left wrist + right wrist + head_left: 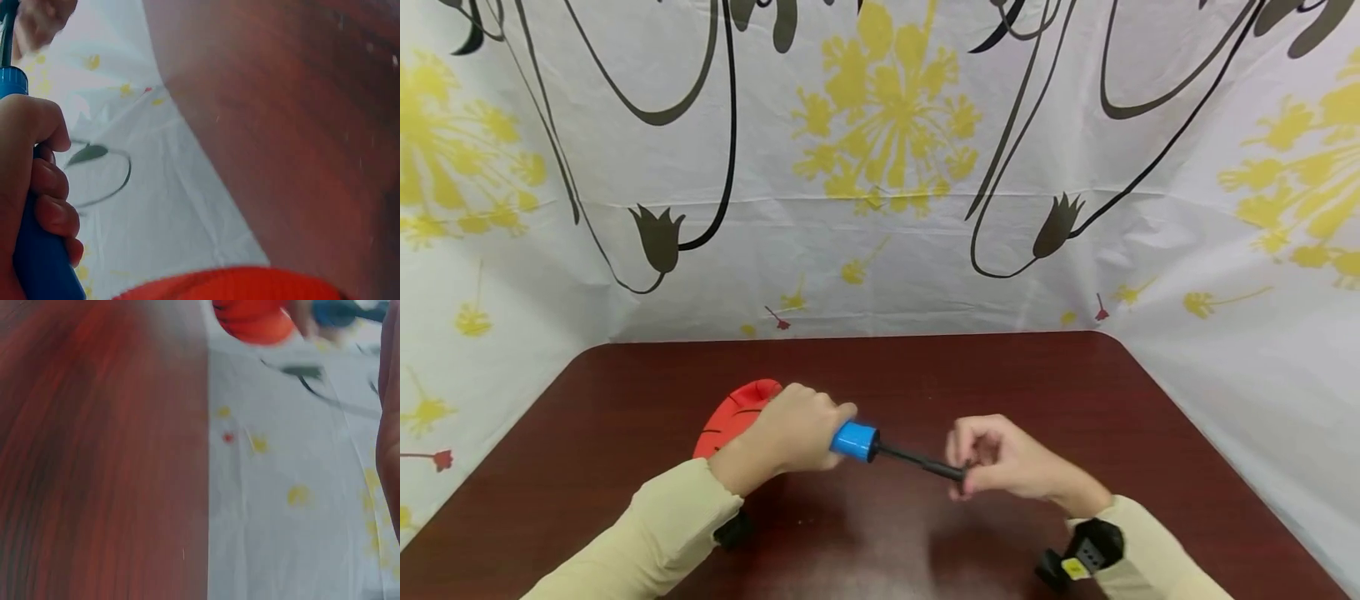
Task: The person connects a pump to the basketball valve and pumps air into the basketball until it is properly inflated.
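Note:
A hand pump with a blue barrel (pixel 853 440) is held above the table, its black rod (pixel 917 458) drawn out to the right. My left hand (pixel 797 429) grips the barrel, fingers wrapped around it, as the left wrist view also shows. The thumb and fingers of my right hand (pixel 1007 458) pinch the dark end of the rod. Just beyond the left hand, partly covered by it, is a red ball (pixel 730 421) with black lines and a dented top. The pump's far end, on the ball's side, is hidden by the left hand.
The dark red-brown table (pixel 1037 375) has rounded back corners. A white cloth (pixel 925 275) with yellow flowers and dark stems hangs behind it and along both sides. Black devices (pixel 1097 546) are strapped at the wrists over the cream sleeves (pixel 655 533).

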The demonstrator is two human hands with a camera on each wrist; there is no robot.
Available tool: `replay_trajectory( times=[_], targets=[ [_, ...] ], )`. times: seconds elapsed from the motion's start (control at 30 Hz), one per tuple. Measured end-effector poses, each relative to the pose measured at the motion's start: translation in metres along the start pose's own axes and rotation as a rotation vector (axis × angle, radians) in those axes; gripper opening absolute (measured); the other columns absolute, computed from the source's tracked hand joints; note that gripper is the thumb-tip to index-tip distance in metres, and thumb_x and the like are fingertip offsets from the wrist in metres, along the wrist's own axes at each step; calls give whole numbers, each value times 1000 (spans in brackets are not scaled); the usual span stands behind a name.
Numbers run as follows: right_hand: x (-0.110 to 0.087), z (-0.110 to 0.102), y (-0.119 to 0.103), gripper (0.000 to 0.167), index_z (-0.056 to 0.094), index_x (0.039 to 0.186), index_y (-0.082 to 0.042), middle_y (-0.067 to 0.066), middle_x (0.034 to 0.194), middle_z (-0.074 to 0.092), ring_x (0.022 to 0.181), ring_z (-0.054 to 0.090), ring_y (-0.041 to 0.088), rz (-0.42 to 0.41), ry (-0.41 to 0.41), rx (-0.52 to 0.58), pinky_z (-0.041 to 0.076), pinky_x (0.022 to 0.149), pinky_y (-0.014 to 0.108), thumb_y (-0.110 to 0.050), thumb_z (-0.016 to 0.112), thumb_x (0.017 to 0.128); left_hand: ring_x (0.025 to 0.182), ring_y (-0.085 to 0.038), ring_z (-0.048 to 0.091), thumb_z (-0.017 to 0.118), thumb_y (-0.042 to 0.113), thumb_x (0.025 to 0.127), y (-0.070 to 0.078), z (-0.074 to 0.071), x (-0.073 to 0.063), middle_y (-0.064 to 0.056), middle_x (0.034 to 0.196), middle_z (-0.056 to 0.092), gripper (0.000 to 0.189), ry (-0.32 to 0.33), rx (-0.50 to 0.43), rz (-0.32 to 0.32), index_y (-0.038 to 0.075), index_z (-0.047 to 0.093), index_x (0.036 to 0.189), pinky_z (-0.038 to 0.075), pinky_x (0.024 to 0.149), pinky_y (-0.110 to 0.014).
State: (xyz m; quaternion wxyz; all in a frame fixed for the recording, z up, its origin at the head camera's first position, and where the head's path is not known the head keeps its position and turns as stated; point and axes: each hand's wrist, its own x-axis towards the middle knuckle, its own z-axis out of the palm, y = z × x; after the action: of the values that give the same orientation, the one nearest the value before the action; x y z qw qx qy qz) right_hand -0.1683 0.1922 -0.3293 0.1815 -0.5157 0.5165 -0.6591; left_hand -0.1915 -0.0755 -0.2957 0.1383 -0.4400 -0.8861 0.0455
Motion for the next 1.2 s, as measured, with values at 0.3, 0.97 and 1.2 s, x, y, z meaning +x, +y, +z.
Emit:
replay_trajectory(
  times=[0.3,0.97,1.2],
  targets=[
    [19,18,16,17,46,81,7,2,89,54,74,62,11,84,125,-121,50,62,26,1,62,78,42,-7,36,68,35,68,11,4,3,6,52,42,28,-20,-12,37,14,51,76,33,43,-20],
    [28,24,15,17,47,81,0,21,80,52,70,57,8,71,132,-317,50,54,30,-1,63,77,41,-7,35,70,32,63,7,9,4,6,50,40,29,57,11,73,15,48,73,32,41,-20],
    [-1,5,-7,20,42,80,8,15,82,51,77,61,14,53,6,-22,50,60,29,1,60,79,46,-5,43,69,31,68,-2,9,-9,6,56,49,28,39,-51,35,13,49,79,37,46,-21]
  ],
)
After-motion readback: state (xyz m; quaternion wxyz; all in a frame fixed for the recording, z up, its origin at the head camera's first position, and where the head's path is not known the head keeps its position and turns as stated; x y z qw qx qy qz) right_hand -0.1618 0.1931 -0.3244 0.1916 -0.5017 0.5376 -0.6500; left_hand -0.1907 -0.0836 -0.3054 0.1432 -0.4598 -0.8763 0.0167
